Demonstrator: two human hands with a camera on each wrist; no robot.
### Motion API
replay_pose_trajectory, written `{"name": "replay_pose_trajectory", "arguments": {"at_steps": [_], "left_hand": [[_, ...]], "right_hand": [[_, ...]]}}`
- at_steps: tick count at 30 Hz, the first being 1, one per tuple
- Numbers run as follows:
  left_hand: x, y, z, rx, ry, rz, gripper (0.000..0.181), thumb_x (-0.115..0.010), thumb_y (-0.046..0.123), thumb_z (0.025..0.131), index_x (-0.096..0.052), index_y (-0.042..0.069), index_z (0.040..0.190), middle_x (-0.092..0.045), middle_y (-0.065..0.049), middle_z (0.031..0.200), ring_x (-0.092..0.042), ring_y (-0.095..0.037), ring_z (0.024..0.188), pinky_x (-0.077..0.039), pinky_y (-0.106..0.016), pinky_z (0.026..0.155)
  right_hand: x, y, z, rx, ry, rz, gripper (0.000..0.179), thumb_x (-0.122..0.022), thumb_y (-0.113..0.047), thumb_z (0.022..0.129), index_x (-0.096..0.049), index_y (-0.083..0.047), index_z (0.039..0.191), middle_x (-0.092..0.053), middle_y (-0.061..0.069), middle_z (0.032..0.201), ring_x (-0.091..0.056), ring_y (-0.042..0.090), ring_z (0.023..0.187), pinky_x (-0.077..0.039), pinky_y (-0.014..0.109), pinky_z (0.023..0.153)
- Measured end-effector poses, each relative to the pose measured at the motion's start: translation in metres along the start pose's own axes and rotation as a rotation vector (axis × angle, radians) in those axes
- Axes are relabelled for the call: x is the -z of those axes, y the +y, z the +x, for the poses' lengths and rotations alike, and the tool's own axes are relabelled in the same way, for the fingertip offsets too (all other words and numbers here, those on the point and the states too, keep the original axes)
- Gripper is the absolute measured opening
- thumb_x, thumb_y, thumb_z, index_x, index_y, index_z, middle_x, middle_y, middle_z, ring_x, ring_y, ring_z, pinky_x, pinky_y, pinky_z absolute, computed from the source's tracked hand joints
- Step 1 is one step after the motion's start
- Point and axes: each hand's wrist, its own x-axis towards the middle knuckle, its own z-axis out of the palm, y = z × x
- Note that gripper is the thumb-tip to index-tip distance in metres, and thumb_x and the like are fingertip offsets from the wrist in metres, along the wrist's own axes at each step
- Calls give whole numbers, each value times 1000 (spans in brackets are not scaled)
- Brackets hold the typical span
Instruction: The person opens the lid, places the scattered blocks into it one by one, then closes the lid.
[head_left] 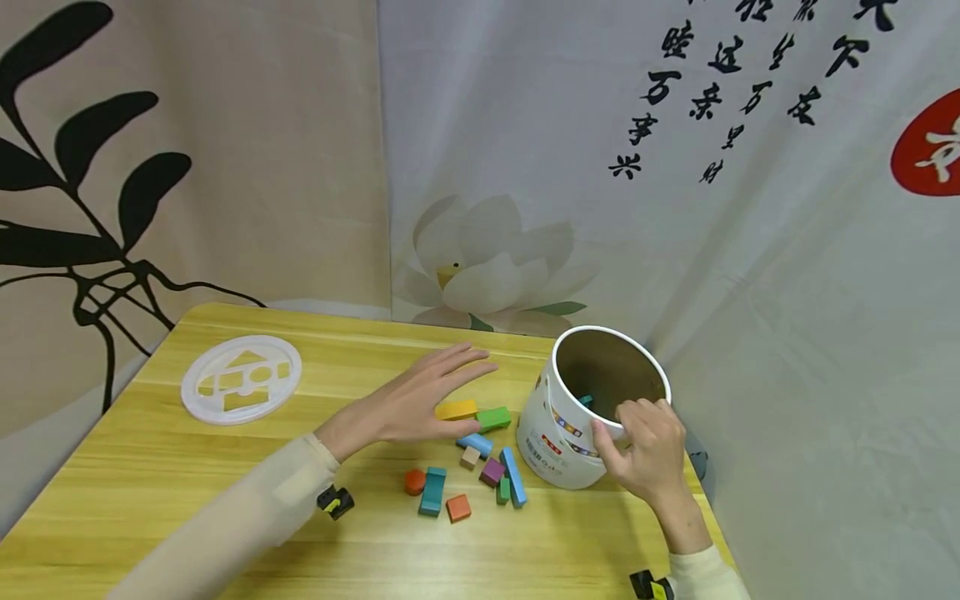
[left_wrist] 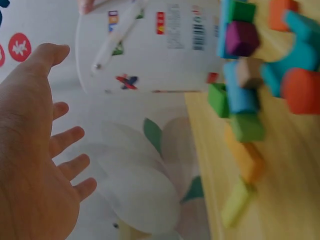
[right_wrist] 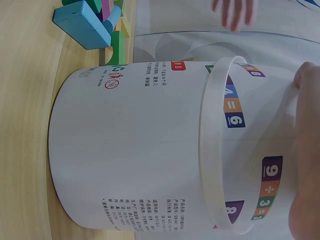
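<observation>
A white cylindrical bucket [head_left: 542, 433] with printed labels and a white handle strap [right_wrist: 212, 145] stands at the table's right side. My right hand [head_left: 647, 446] grips its near rim, thumb outside and fingers over the edge. Inside it a bit of a teal block [head_left: 586, 401] shows. My left hand [head_left: 423, 402] is held above the table, fingers extended and spread, holding nothing. Beneath and beside it lie a yellow block [head_left: 456, 410], a green block [head_left: 493, 418], a purple block [head_left: 492, 472], a long blue block [head_left: 513, 477] and a teal block [head_left: 432, 492].
A white oval plate with cut-out shapes [head_left: 197, 402] lies at the table's far left. Near the teal block are a red round block [head_left: 415, 482] and an orange block [head_left: 458, 507]. Printed cloth [head_left: 480, 167] hangs behind the table and along its right side.
</observation>
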Motion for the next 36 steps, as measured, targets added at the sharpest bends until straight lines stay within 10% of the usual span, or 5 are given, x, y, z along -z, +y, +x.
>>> {"name": "replay_pose_trajectory", "arguments": {"at_steps": [15, 36], "left_hand": [[-34, -14, -99, 154, -72, -67, 78, -79, 48, 105, -48, 25, 173, -42, -13, 182, -40, -44, 168, -41, -75, 129], [-80, -18, -123, 245, -73, -131, 54, -77, 35, 109, -64, 10, 155, -74, -5, 150, -72, -29, 138, -60, -57, 116]], "right_hand": [[1, 0, -1, -4, -6, -5, 62, -54, -51, 108, -43, -13, 61, -34, -5, 57, -30, 12, 55, -22, 31, 57], [0, 0, 0, -8, -2, 1, 60, -56, -50, 106, -43, -13, 61, -35, -4, 57, -32, 13, 55, -23, 32, 57]]}}
